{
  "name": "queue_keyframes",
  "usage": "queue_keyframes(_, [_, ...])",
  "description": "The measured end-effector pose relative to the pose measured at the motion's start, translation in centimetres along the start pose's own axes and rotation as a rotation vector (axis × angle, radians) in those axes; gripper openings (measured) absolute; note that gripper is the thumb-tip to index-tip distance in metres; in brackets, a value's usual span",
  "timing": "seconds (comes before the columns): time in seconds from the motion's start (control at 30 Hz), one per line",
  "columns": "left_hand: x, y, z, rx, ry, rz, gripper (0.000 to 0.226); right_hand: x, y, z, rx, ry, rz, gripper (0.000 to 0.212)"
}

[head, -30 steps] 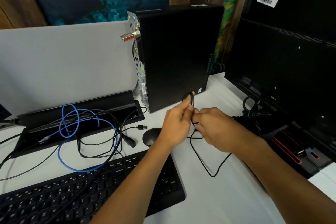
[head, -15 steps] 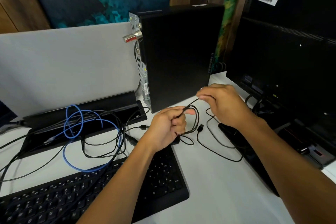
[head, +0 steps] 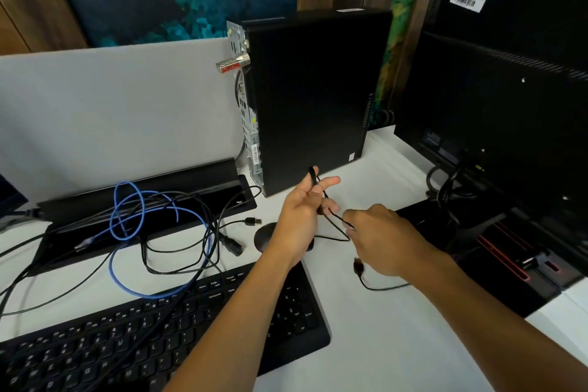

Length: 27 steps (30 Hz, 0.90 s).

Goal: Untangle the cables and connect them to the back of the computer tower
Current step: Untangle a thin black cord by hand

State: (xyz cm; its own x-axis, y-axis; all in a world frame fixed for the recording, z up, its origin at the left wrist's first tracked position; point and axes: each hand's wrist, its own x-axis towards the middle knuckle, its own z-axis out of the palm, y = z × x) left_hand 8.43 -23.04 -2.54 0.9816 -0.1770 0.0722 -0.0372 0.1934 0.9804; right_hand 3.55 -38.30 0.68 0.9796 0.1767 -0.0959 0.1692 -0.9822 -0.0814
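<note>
1. The right hand [head: 378, 237] has dropped from up near the black computer tower [head: 313, 99] to low over the white table [head: 391, 344], pinching the thin black cable [head: 334, 218].
2. The left hand [head: 300, 216] is raised now, fingers [head: 329, 181] curled around a loop of that cable.
3. The cable's black plug [head: 358, 265] hangs free under the right hand, so this one looks pretty much untangled.
4. The blue cable [head: 127, 216] and black cords [head: 178, 264] are still knotted by the black keyboard [head: 127, 344], nothing plugged in yet.
</note>
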Motion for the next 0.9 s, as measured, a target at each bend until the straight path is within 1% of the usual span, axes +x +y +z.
queue_keyframes(0.1, [-0.5, -0.4, 1.4, 0.214, -0.078, 0.083, 0.043, -0.5, -0.5, -2.0, -0.053, -0.044, -0.097, 0.019])
queue_keyframes(0.17, [-0.6, -0.5, 1.8, 0.367, -0.1, 0.11, 0.048, -0.5, -0.5, -3.8, -0.096, -0.067, -0.125, 0.021])
queue_keyframes(0.2, [-0.5, -0.6, 1.8, 0.404, -0.122, 0.116, 0.047, -0.4, -0.4, -4.6, -0.117, -0.07, -0.119, 0.021])
queue_keyframes(0.27, [-0.6, -0.3, 1.6, 0.425, -0.195, 0.113, 0.038, 0.0, 0.1, -6.0, -0.156, -0.036, -0.107, 0.015])
queue_keyframes(0.33, [-1.0, 0.4, 1.7, 0.375, -0.223, 0.086, 0.031, 0.6, 0.7, -6.9, -0.181, 0.051, -0.138, 0.015])
queue_keyframes(0.4, [-1.0, 1.1, 1.7, 0.245, -0.204, 0.008, 0.031, 1.4, 1.4, -6.9, -0.065, 0.126, -0.189, 0.016])
queue_keyframes(0.43, [-1.0, 1.1, 1.5, 0.219, -0.193, -0.01, 0.035, 1.8, 1.6, -6.7, 0.001, 0.139, -0.212, 0.016])
queue_keyframes(0.53, [-0.9, 0.8, 0.6, 0.332, -0.172, 0.045, 0.047, 2.7, 1.9, -5.7, 0.076, 0.121, -0.285, 0.013])
queue_keyframes(0.6, [-0.8, 0.1, -0.3, 0.363, -0.153, 0.063, 0.038, 3.1, 2.6, -5.4, 0.115, 0.142, -0.272, 0.014])
queue_keyframes(0.67, [-0.8, -0.5, -1.4, 0.248, -0.079, 0.015, 0.03, 3.2, 3.6, -5.3, 0.164, 0.159, -0.2, 0.018])
queue_keyframes(0.73, [-0.5, -1.1, -2.6, -0.035, 0.027, -0.08, 0.033, 2.9, 4.5, -5.3, 0.252, 0.134, -0.101, 0.016])
queue_keyframes(0.77, [-0.3, -1.1, -3.0, -0.186, 0.081, -0.132, 0.034, 2.9, 5.0, -5.3, 0.296, 0.15, -0.042, 0.017])
queue_keyframes(0.83, [0.1, -0.9, -3.6, -0.405, 0.195, -0.202, 0.035, 3.0, 6.0, -5.2, 0.339, 0.281, 0.089, 0.027])
queue_keyframes(0.9, [0.4, -0.5, -4.0, -0.515, 0.27, -0.214, 0.035, 3.2, 7.0, -5.5, 0.318, 0.426, 0.203, 0.038])
